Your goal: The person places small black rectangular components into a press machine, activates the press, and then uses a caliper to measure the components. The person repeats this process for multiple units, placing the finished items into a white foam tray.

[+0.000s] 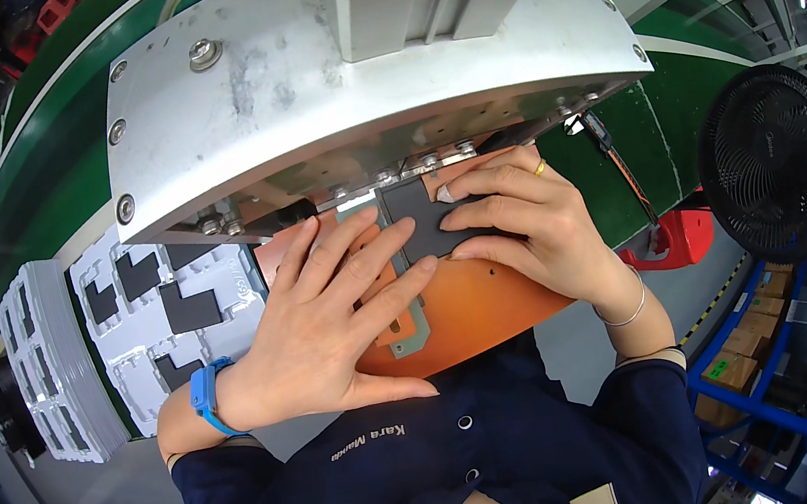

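Note:
A flat dark grey piece (418,218) lies on an orange fixture plate (488,287) under the metal machine head. My right hand (530,211) is curled over the right part of this piece, with thumb and fingertips against it. One of its fingertips has a white cover. My left hand (330,306) lies spread over the left side of the fixture, its fingertips reaching the piece's left edge. Between the two, a grey-green metal strip (412,337) runs beside an orange block (395,329); my left hand partly hides both.
The silver machine housing (373,84) overhangs both hands closely. To the left, a white moulded tray (122,342) holds several dark pieces beside a stack of trays (53,366). At right are a black fan (773,161), a red tool (674,239) and a blue shelf rack (770,368).

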A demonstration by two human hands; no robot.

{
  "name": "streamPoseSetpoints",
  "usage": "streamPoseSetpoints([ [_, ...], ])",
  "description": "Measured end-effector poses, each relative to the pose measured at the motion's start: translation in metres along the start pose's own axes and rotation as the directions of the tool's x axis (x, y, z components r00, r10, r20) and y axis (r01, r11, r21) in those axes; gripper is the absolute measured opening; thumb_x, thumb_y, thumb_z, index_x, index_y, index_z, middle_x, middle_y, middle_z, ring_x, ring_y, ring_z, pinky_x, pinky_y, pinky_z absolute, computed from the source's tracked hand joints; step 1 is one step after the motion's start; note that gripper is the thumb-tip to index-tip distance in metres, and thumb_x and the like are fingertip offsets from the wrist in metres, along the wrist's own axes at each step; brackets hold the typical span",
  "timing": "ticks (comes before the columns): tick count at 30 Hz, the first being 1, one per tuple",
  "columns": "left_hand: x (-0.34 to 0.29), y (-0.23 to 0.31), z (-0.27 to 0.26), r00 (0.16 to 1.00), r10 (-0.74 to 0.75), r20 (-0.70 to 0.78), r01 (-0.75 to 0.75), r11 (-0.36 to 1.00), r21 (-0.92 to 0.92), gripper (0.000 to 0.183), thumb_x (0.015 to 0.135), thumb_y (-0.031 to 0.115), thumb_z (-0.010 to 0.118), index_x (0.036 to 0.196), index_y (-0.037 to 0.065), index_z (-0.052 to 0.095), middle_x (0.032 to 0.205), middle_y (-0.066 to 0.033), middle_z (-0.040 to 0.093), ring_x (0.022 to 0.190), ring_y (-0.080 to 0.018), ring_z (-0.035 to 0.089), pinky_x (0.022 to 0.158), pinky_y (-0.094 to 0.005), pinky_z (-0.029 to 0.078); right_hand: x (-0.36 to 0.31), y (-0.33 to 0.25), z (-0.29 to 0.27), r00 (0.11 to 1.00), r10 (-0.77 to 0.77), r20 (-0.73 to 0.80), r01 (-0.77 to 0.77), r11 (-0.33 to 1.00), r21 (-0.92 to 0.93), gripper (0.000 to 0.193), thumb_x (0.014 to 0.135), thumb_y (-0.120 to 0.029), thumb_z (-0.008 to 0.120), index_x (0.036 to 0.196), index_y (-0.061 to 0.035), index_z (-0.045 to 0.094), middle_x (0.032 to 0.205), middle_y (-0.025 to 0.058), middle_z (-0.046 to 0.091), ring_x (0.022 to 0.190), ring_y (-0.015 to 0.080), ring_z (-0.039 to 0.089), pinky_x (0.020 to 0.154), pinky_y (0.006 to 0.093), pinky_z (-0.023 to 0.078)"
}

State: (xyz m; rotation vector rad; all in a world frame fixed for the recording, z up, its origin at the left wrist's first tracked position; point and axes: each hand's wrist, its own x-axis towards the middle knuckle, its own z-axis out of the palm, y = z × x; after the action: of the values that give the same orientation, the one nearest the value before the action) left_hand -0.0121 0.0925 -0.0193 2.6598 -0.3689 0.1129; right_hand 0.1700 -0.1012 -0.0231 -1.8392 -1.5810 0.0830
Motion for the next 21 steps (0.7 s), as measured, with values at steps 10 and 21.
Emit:
streamPoseSetpoints([
  [10,-0.0004,-0.0002,0.0030,1.000,-0.002,-0.004,0.002,1.000,-0.013,0.090,0.069,0.079,0.066,0.132,0.015,0.062,0.145,-0.0148,0.048,0.134,-0.0416,0.039,0.113,-0.0580,0.025,0.0022,0.0028,-0.0022,0.998,0.004,0.055,-0.008,0.997,0.073,0.024,0.072,-0.015,0.080,0.092,-0.0056,0.071,0.111,0.0076,0.067,0.104,0.0275,0.060,0.089,0.0387,0.048],
  [21,-0.0008,-0.0003,0.0051,1.000,-0.018,0.009,0.018,1.000,-0.017,0.088,0.071,0.080,0.062,0.131,0.016,0.062,0.145,-0.0147,0.048,0.135,-0.0402,0.039,0.114,-0.0572,0.023,0.0044,-0.0002,-0.0008,0.997,0.050,0.057,-0.056,0.992,0.109,0.023,0.071,-0.014,0.081,0.089,-0.0043,0.069,0.110,0.0082,0.067,0.102,0.0273,0.060,0.087,0.0382,0.049],
])
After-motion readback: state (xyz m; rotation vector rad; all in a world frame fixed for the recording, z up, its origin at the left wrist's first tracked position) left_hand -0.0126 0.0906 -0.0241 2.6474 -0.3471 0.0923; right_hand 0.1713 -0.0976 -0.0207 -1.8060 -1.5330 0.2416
